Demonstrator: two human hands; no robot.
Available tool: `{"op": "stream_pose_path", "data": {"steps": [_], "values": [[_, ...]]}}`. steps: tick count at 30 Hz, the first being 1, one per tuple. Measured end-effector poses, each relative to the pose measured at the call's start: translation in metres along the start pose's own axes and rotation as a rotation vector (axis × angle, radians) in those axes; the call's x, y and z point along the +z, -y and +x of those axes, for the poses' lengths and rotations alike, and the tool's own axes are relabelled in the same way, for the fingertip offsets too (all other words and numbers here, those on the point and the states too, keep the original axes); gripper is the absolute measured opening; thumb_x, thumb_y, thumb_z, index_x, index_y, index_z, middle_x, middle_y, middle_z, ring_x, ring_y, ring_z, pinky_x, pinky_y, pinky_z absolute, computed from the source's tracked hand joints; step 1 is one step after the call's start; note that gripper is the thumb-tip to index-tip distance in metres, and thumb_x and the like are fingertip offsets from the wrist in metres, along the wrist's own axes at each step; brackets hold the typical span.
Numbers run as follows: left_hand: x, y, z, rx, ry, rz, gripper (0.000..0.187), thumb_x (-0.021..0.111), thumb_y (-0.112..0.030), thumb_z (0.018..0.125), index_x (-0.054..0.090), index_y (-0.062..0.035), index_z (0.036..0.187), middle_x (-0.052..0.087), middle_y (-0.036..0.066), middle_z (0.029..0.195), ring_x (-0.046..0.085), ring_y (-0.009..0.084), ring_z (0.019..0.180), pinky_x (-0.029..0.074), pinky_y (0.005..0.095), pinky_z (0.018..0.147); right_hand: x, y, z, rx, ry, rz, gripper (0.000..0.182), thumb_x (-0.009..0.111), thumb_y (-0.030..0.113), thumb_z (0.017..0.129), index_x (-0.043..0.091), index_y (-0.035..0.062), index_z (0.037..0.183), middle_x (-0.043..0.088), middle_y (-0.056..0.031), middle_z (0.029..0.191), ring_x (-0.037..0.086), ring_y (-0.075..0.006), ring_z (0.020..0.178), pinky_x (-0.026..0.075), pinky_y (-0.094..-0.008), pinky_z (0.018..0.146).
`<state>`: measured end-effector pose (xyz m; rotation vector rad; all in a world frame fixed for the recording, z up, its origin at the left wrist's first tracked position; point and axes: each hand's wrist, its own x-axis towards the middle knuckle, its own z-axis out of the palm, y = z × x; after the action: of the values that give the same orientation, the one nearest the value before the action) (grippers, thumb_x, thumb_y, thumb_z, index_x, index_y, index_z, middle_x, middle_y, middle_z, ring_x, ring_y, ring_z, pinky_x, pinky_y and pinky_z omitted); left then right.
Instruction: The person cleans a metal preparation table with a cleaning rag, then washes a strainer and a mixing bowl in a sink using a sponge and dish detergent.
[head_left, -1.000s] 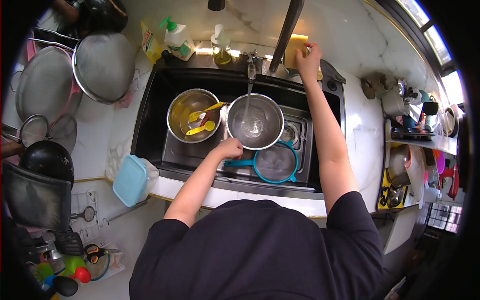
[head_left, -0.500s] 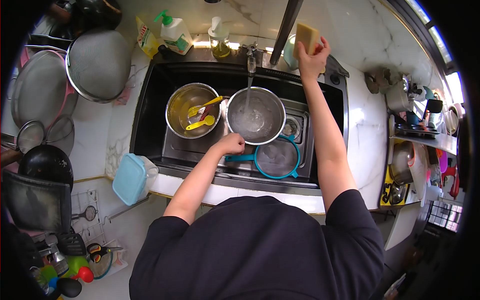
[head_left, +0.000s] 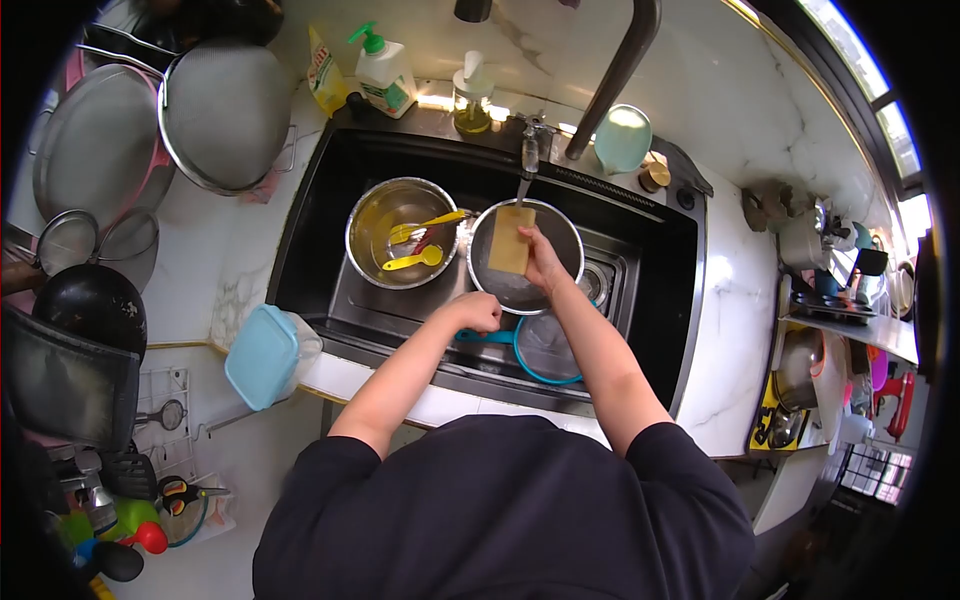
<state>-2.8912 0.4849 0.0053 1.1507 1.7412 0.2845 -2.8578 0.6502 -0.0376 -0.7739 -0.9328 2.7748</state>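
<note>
My right hand (head_left: 541, 259) grips a tan rectangular sponge (head_left: 511, 240) over a round metal pot (head_left: 574, 237) in the sink, under the tap (head_left: 530, 150). Water comes from the spout, partly hidden by the sponge. At the pot's near left rim, my left hand (head_left: 474, 313) is closed against it; its fingertips are hidden. Just below that hand lies the teal handle of a strainer (head_left: 545, 350), which my right forearm partly covers. To the left, another metal pot (head_left: 362, 262) holds a yellow spoon (head_left: 415, 259) and a second yellow utensil (head_left: 425, 226).
Behind the black sink (head_left: 660, 300) stand a green-topped bottle (head_left: 385, 78), a pump dispenser (head_left: 472, 100) and a pale green dish (head_left: 622, 138). A blue-lidded container (head_left: 263, 357) sits at the near left counter edge. Sieves (head_left: 225, 115) hang at left.
My right hand has brought the sponge from behind the sink down over the pot under the tap. My left hand stays by the pot's rim. The view has shifted slightly.
</note>
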Motion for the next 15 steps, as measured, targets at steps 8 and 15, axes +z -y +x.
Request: {"op": "stream_pose_path", "data": {"steps": [8,15], "values": [[-0.004,-0.005,-0.004,-0.006,-0.02,0.054,0.013,0.05,-0.014,0.062,0.061,-0.0082,0.064,0.061,0.005,0.06,0.058,0.017,0.054,0.046,0.0295,0.053,0.007,0.01,0.03,0.143,0.216,-0.053,0.037,0.05,0.027,0.084,0.045,0.0056,0.114,0.057,-0.0107,0.099,0.057,-0.0243,0.091,0.047,-0.0394,0.077],[0.0,0.002,0.003,0.008,0.018,-0.009,0.013,0.05,-0.013,0.062,0.061,-0.0066,0.065,0.061,0.006,0.06,0.058,0.0167,0.055,0.046,0.0295,0.052,0.014,0.01,0.048,0.05,-0.114,-0.37,0.025,0.058,0.025,0.08,0.049,0.006,0.094,0.05,-0.0041,0.067,0.052,-0.0161,0.053,0.047,-0.0302,0.05]]}}
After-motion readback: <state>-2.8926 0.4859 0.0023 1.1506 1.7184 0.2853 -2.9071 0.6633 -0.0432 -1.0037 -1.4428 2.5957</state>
